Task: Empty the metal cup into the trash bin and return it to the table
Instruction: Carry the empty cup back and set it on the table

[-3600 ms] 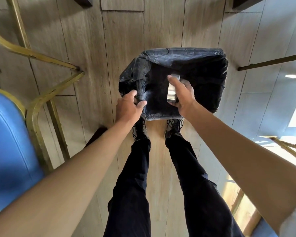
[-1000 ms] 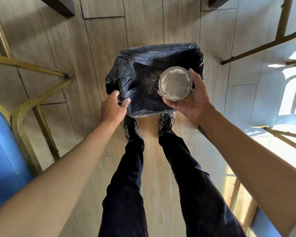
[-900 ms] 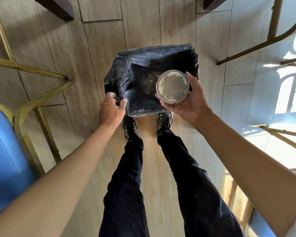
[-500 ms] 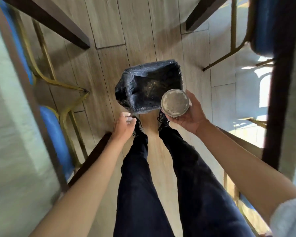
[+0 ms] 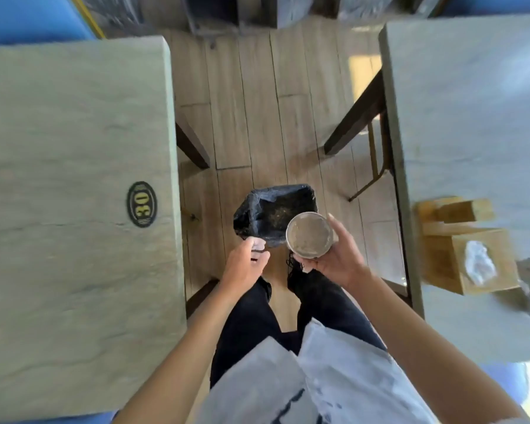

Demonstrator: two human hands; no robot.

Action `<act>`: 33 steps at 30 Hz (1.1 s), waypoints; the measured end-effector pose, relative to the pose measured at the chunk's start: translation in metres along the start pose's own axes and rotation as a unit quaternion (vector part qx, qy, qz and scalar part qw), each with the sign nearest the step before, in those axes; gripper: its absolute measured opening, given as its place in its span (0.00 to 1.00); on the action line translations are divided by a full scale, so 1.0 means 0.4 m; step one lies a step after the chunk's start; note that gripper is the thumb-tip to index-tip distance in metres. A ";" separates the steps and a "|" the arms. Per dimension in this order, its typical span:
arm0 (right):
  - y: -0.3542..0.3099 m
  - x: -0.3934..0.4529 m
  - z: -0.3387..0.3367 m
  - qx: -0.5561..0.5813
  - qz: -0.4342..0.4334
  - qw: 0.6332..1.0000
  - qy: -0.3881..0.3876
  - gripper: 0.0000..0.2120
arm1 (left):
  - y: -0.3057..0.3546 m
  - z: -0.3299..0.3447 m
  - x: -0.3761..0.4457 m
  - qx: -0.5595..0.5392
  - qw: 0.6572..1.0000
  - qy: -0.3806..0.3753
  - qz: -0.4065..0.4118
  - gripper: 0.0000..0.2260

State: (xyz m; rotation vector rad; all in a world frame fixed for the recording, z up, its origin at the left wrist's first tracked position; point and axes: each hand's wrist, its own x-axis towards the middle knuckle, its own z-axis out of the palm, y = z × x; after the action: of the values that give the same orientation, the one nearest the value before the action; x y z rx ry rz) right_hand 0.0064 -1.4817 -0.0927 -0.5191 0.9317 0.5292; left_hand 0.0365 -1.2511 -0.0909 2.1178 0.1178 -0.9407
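My right hand (image 5: 334,260) holds the round metal cup (image 5: 309,235) upright from below, its mouth facing me, with pale residue on the inside. The trash bin (image 5: 273,214), lined with a black bag, stands on the wooden floor between two tables, just beyond my feet, with dark scraps at its bottom. My left hand (image 5: 246,266) hovers over the bin's near left corner, fingers loosely curled, holding nothing. The cup overlaps the bin's near right corner in the view.
A pale table (image 5: 74,209) with an oval "30" plaque (image 5: 141,204) fills the left. Another table (image 5: 471,123) on the right carries a wooden box (image 5: 441,258) with crumpled tissue. Dark table legs and blue chairs border the floor aisle.
I have stood up, so the bin looks smaller and both tabletops came into view. My left hand let go of the bag's edge. The cup turned upright in my right hand after being tipped.
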 end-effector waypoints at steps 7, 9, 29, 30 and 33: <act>-0.006 -0.166 0.158 -0.081 -0.010 0.997 -0.006 0.34 | 0.081 -0.096 -0.164 -0.026 0.987 0.050 0.153 0.36; -0.001 -0.201 0.202 -0.114 -0.019 0.993 -0.010 0.32 | 0.104 -0.124 -0.203 -0.028 0.980 0.056 0.191 0.43; 0.154 -0.328 0.363 -0.588 -0.023 0.808 -0.044 0.25 | 0.103 -0.031 -0.572 -0.072 0.947 0.286 0.128 0.52; 0.165 -0.330 0.360 -0.603 -0.018 0.796 -0.052 0.27 | 0.095 -0.014 -0.588 -0.082 0.944 0.298 0.116 0.53; 0.203 -0.339 0.352 -0.637 0.008 0.764 -0.101 0.30 | 0.069 0.032 -0.640 -0.118 0.932 0.330 0.088 0.52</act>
State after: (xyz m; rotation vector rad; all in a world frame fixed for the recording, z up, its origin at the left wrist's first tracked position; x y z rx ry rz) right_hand -0.0257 -1.3593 0.0769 -1.6445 0.2260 1.2030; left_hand -0.1447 -1.2227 0.0903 2.0895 0.3535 -0.0717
